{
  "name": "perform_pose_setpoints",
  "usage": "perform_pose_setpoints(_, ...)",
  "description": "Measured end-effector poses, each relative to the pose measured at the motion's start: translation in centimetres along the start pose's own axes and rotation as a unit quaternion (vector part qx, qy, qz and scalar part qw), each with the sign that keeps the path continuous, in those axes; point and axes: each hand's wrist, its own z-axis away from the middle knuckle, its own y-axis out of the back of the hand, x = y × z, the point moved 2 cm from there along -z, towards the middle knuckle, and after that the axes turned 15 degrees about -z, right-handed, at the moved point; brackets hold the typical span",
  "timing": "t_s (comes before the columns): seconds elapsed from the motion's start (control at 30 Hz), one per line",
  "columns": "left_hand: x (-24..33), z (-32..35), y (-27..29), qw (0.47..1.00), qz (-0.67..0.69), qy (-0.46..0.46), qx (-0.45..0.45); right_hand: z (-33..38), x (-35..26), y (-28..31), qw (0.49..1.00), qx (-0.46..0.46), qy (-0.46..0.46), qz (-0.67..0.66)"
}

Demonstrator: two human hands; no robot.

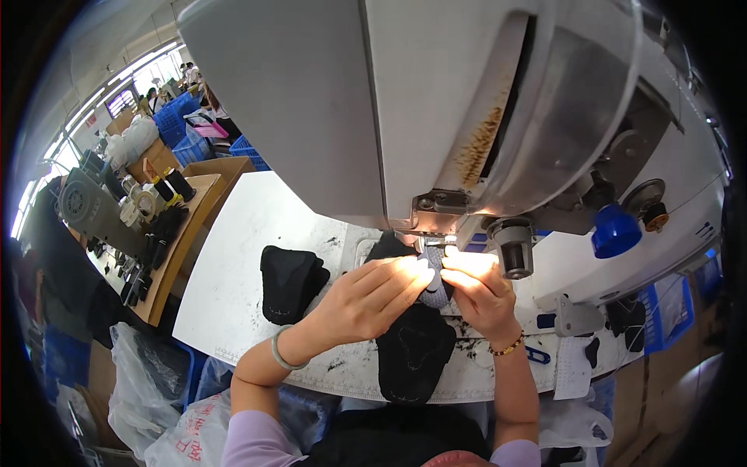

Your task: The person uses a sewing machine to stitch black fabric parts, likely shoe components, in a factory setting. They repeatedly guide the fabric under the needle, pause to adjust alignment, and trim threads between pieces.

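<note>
At the needle area of a large white sewing machine (296, 101), my two hands meet under its bright lamp. My left hand (366, 300), with a pale bangle at the wrist, pinches the left edge of a small grey textured fabric piece (437, 296). Its right edge is between the fingers of my right hand (478, 292), which wears a beaded bracelet. Black fabric (391, 246) lies beside the grey piece, partly hidden by my left hand. Nearer to me rests a shaped black fabric piece (416, 354). Glare washes out the fingertips.
Stacked black fabric pieces (288, 284) lie left on the white table (226, 284). Blue-handled thread snips (537, 356) and a white card (573, 372) lie at right. A blue knob (615, 231) hangs from the machine. Plastic bags (140, 381) and a blue crate (669, 311) flank the table.
</note>
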Motion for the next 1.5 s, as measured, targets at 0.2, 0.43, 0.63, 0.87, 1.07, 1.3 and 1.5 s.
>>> perform_pose_setpoints(0.2,-0.6,-0.1,-0.5,1.000,0.021,0.019,0.006,-0.4,-0.2,-0.3,1.000,0.016,0.003,-0.003)
perform_pose_setpoints(0.43,-2.5,0.9,-2.0,0.996,0.064,0.047,0.043,-1.5,-2.3,-1.3,0.992,0.009,0.026,0.119)
perform_pose_setpoints(0.63,-3.0,1.3,-2.7,0.987,0.120,0.086,0.060,-1.6,-2.7,-2.0,0.988,0.024,0.014,0.153)
perform_pose_setpoints(0.87,-3.2,2.3,-4.4,0.965,0.178,0.169,0.092,-1.0,-2.2,-2.3,0.988,0.043,-0.008,0.146)
perform_pose_setpoints(1.07,-3.2,2.4,-5.0,0.923,0.280,0.251,0.080,-1.5,-1.7,-2.0,0.993,0.058,-0.010,0.100)
perform_pose_setpoints(1.3,-3.6,2.5,-4.7,0.941,0.247,0.213,0.090,-1.6,-1.6,-2.0,0.994,0.059,-0.020,0.091)
perform_pose_setpoints(1.5,-3.9,2.0,-3.8,0.972,0.174,0.138,0.071,-1.2,-1.5,-1.9,0.993,0.051,-0.002,0.105)
